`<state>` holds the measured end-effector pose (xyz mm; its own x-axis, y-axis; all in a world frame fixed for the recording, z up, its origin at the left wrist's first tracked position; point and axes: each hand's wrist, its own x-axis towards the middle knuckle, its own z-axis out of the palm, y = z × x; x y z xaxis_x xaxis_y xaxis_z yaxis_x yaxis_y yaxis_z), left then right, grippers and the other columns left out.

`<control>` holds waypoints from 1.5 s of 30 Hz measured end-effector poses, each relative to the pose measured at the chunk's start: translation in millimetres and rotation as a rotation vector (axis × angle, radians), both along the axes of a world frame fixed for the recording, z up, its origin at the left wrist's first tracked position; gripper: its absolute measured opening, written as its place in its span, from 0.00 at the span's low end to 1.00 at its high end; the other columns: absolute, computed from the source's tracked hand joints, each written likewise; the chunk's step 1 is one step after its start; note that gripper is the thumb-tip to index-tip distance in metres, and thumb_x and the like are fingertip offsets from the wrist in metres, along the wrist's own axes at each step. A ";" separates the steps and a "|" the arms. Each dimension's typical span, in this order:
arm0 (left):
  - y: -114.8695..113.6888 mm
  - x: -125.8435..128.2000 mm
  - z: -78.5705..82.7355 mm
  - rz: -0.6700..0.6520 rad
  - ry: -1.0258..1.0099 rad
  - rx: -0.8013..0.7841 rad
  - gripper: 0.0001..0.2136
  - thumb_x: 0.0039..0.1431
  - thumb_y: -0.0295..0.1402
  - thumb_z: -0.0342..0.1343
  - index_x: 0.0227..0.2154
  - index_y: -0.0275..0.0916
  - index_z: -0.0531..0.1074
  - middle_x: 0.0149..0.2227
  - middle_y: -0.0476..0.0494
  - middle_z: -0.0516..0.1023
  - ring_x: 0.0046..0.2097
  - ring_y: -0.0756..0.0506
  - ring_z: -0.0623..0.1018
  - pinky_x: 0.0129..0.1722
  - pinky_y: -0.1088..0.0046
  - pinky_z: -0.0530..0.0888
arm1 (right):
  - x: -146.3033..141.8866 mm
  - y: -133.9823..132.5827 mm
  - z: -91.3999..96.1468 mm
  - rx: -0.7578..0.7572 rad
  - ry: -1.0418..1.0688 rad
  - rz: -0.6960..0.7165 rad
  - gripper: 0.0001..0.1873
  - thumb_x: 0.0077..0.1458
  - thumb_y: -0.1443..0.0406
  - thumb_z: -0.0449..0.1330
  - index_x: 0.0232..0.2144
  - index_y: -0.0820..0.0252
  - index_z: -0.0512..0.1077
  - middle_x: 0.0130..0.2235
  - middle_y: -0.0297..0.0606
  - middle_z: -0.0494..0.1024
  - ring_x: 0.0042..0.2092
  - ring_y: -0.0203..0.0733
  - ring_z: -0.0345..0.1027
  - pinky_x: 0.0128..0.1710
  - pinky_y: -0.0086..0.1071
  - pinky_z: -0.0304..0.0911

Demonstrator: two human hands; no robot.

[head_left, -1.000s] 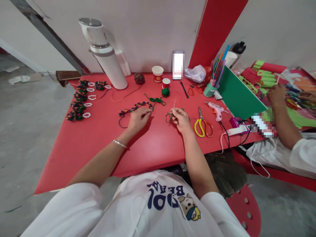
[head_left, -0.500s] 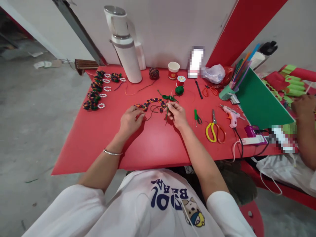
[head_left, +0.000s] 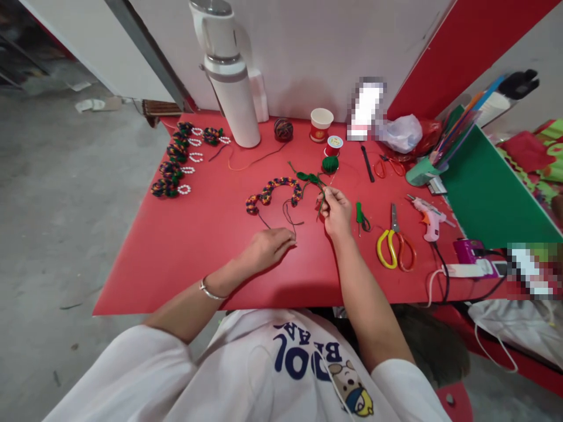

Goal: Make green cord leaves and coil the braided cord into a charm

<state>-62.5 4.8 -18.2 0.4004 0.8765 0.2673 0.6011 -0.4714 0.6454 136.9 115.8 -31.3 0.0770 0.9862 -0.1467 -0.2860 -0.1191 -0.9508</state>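
A curled crocheted strip (head_left: 281, 183) in purple, orange and dark yarn lies on the red table, with dark yarn tails trailing toward me. My left hand (head_left: 273, 243) is below it, thumb and fingers pinched on a dark yarn tail (head_left: 294, 227). My right hand (head_left: 336, 210) is closed on a strand of green yarn (head_left: 322, 196). That strand hangs by a green leaf-like crocheted piece (head_left: 308, 177). A thin pale needle-like tool (head_left: 333, 177) sticks up from the right fingers, mostly hidden. Behind it sits a green yarn ball (head_left: 329, 164).
Bunched yarn pieces (head_left: 169, 170) with white bead loops line the left edge. A tall white flask (head_left: 235, 99), dark yarn ball (head_left: 284, 129), paper cup (head_left: 321, 126) and thread spool (head_left: 334, 145) stand behind. Scissors (head_left: 389, 246), a green-handled tool (head_left: 359, 214) and a pink glue gun (head_left: 428, 217) lie right.
My left hand has left the crocheted strip's end and moved right and nearer to me, with the yarn tail. My right hand sits slightly lower. The view has shifted a little.
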 end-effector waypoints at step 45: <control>10.8 -55.1 17.3 0.087 -0.064 -0.457 0.09 0.55 0.37 0.59 0.29 0.39 0.82 0.28 0.45 0.83 0.30 0.46 0.79 0.32 0.74 0.72 | 1.5 -33.4 16.6 0.499 -1.264 0.201 0.15 0.71 0.64 0.56 0.55 0.54 0.78 0.49 0.44 0.77 0.47 0.45 0.72 0.43 0.36 0.63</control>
